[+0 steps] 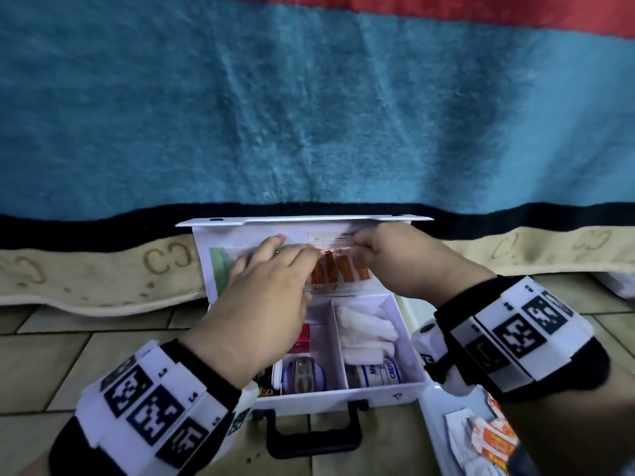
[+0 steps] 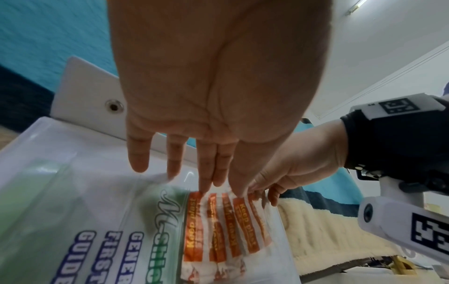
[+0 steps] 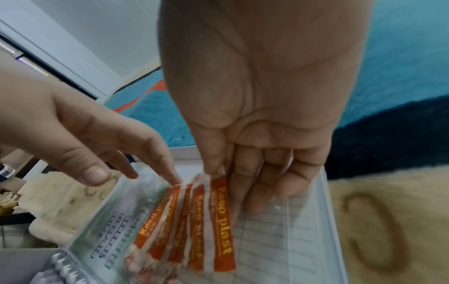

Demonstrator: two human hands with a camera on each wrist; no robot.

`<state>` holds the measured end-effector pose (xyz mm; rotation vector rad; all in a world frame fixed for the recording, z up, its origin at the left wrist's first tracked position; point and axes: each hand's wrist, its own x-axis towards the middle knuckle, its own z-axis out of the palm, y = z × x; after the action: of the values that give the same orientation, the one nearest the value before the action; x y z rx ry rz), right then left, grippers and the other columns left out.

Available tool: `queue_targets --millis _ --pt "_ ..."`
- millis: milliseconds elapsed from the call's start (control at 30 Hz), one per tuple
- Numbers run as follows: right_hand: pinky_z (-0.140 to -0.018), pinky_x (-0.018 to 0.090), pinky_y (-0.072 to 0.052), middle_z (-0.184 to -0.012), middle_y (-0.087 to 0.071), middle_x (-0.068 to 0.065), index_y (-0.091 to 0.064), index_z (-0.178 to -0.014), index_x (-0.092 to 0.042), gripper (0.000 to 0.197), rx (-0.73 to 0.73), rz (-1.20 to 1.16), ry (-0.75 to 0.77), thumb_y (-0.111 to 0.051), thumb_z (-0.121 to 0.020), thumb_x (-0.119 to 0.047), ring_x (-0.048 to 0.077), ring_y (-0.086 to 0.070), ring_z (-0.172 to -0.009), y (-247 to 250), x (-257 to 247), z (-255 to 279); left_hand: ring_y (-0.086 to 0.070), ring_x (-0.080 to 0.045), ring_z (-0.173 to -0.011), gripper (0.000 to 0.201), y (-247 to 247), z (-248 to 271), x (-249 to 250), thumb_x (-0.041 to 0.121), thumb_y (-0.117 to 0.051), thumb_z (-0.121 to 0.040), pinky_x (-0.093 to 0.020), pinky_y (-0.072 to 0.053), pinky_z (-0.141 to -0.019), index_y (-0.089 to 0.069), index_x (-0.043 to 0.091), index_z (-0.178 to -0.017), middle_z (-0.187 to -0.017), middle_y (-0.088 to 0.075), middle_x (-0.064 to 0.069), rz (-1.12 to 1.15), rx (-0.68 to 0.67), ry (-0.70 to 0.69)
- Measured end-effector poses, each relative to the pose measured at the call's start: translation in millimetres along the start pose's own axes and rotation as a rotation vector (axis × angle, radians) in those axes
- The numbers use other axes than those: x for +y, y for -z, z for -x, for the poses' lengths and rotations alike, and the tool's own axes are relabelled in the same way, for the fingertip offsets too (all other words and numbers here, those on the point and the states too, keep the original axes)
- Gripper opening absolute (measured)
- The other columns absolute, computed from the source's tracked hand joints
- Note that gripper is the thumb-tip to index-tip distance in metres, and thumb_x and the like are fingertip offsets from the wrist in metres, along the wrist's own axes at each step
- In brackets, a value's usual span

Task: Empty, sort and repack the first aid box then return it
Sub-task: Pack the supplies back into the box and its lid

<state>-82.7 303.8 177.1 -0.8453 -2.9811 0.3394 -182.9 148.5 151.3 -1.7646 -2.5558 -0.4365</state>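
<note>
Tiled floor [image 1: 103, 341] carries the open first aid box [image 1: 409, 341], lid [image 1: 261, 231] upright against a blue blanket [image 1: 309, 115] hanging off a bed.

Plaster strips [image 1: 338, 269], orange and white, printed "Keep plast", fanned against the lid's inner face. Right hand [image 1: 409, 262] pinches their top ends between thumb and curled fingers [image 3: 245, 184]. Left hand [image 1: 264, 297] has fingers straight and slightly apart, tips [image 2: 205, 184] touching the same top edge.

Long axes run top to bottom of the lid, lower ends splaying toward the box's compartments.

Hard to make out: strips' lower ends blurred; a green guide leaflet [image 2: 102, 221] beside them partly covered by the left hand. Box's left compartment mostly hidden. Gauze rolls [image 1: 367, 334] in the right compartment.
</note>
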Motion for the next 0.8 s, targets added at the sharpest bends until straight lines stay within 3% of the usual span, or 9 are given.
queue_targets --millis 67,133,300,400,633,800 --pt "-0.081 0.035 -0.049 -0.09 -0.064 0.003 -0.061 -0.088 -0.026 0.019 0.046 -0.083 -0.034 -0.043 -0.094 -0.027 0.027 -0.06 -0.091 -2 -1 1 -0.001 -0.01 -0.144 0.052 1 0 0 0.027 -0.041 -0.098 -0.035 -0.009 -0.116 -0.018 0.034 -0.144 -0.151 -0.02 0.02 0.002 0.001 0.003" --pt "-0.082 0.034 -0.048 -0.101 -0.066 0.004 -0.061 -0.103 -0.027 0.024 0.071 -0.132 -0.07 -0.041 -0.091 -0.022 0.028 -0.06 -0.097 -2 -3 2 -0.001 -0.01 -0.144 0.053 1 0 1 0.028 -0.041 -0.098 -0.035 -0.009 -0.115 -0.017 0.034 -0.145 -0.151 -0.018 0.021 -0.002 -0.002 0.003" --pt "-0.078 0.031 -0.047 -0.093 -0.067 0.007 -0.063 -0.094 -0.02 0.02 0.12 -0.137 -0.109 -0.043 -0.089 -0.023 0.032 -0.061 -0.092 -7 -5 -1 -0.002 -0.011 -0.144 0.054 1 0 2 0.028 -0.042 -0.097 -0.037 -0.01 -0.115 -0.017 0.033 -0.144 -0.151 -0.018 0.021 -0.023 -0.007 0.007" --pt "-0.083 0.036 -0.049 -0.091 -0.069 0.006 -0.064 -0.096 -0.022 0.022 0.176 -0.16 -0.119 -0.044 -0.091 -0.031 0.031 -0.061 -0.091 -12 -5 -2 -0.003 -0.011 -0.144 0.056 2 -1 2 0.028 -0.044 -0.096 -0.038 -0.011 -0.115 -0.017 0.033 -0.145 -0.151 -0.019 0.02 -0.026 -0.008 0.011" --pt "-0.074 0.03 -0.044 -0.084 -0.07 0.0 -0.061 -0.086 -0.025 0.017 0.25 -0.228 -0.113 -0.05 -0.09 -0.038 0.024 -0.061 -0.085 -17 -2 -3 -0.003 -0.01 -0.144 0.058 0 -1 1 0.028 -0.046 -0.095 -0.038 -0.011 -0.115 -0.017 0.035 -0.145 -0.151 -0.02 0.021 -0.031 0.001 0.012" --pt "-0.07 0.03 -0.05 -0.072 -0.067 0.0 -0.063 -0.075 -0.021 0.017 0.274 -0.245 -0.12 -0.052 -0.085 -0.029 0.023 -0.062 -0.077 -16 -1 -4 -0.004 -0.01 -0.144 0.058 1 -1 1 0.03 -0.048 -0.095 -0.039 -0.013 -0.114 -0.018 0.035 -0.144 -0.151 -0.02 0.021 -0.035 -0.004 0.013"
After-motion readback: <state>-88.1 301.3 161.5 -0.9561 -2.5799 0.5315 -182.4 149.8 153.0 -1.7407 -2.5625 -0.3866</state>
